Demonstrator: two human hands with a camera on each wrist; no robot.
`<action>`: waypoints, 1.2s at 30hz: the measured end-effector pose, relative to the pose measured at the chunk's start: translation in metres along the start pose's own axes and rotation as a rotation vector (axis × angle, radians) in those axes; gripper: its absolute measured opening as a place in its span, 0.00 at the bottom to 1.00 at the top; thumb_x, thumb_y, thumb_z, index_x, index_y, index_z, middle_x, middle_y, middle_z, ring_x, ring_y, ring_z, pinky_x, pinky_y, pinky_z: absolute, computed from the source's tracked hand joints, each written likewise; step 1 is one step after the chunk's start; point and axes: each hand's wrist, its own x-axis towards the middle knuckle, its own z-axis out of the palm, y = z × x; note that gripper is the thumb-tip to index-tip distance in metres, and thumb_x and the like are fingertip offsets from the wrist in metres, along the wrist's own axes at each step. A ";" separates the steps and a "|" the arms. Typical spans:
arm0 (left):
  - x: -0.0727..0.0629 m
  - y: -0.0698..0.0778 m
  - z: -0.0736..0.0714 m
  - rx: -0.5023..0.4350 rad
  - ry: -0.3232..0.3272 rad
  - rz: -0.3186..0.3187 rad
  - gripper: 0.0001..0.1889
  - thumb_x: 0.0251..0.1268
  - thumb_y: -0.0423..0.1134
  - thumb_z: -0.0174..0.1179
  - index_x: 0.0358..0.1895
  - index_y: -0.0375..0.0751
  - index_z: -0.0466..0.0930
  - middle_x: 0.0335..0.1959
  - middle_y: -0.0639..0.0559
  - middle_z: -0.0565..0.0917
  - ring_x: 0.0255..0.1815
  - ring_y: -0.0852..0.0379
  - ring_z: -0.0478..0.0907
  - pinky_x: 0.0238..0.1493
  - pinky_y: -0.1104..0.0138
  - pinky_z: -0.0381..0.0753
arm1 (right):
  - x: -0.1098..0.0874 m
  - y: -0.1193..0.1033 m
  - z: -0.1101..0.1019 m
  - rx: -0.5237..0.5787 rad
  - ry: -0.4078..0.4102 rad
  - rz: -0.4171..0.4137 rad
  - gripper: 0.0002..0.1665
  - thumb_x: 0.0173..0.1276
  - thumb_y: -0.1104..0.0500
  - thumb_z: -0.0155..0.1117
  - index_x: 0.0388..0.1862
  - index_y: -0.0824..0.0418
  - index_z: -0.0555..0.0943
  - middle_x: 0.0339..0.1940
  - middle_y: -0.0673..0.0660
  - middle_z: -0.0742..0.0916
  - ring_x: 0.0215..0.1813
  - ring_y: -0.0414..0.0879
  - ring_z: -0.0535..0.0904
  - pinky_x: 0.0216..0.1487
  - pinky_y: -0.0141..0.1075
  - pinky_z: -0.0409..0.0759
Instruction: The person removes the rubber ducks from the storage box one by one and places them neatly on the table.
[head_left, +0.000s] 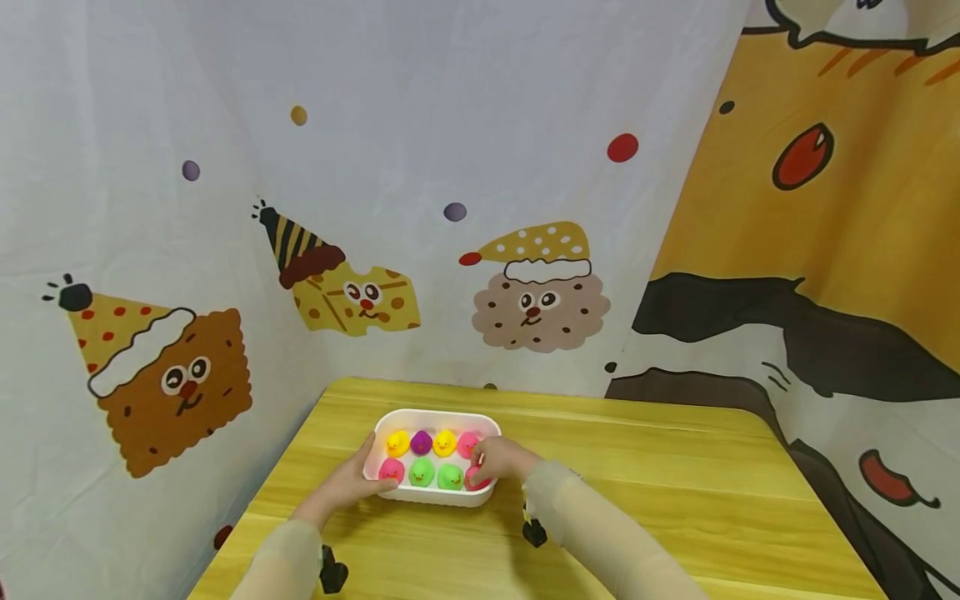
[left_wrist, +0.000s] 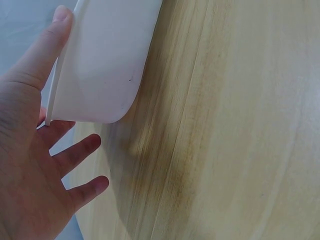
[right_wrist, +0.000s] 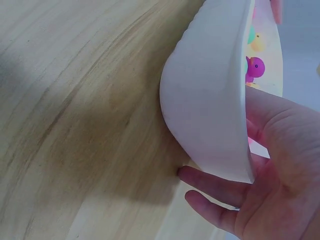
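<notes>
A white plastic tray (head_left: 438,496) holds two rows of small rubber ducks, among them a purple duck (head_left: 422,442), a yellow duck (head_left: 445,442) and a green duck (head_left: 450,477). My left hand (head_left: 348,483) grips the tray's left end, its thumb along the rim and the other fingers spread at the corner. At the right end, my right hand (head_left: 506,460) reaches over the rim and pinches a pink duck (head_left: 477,478) in the front row, which its fingers partly hide. Two fingers of that hand stay outside the tray wall (right_wrist: 210,100).
The tray stands on a yellow wood-grain table (head_left: 645,475), towards its left side. Behind the table hangs a white cloth (head_left: 420,108) with cartoon prints. Small black objects (head_left: 333,571) hang at both wrists.
</notes>
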 end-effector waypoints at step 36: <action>0.000 -0.002 0.000 -0.007 -0.019 -0.009 0.60 0.53 0.55 0.71 0.77 0.36 0.37 0.75 0.30 0.50 0.70 0.30 0.56 0.65 0.35 0.54 | -0.008 0.003 -0.043 0.160 0.011 -0.055 0.11 0.56 0.61 0.73 0.39 0.59 0.84 0.36 0.48 0.86 0.41 0.43 0.77 0.45 0.38 0.78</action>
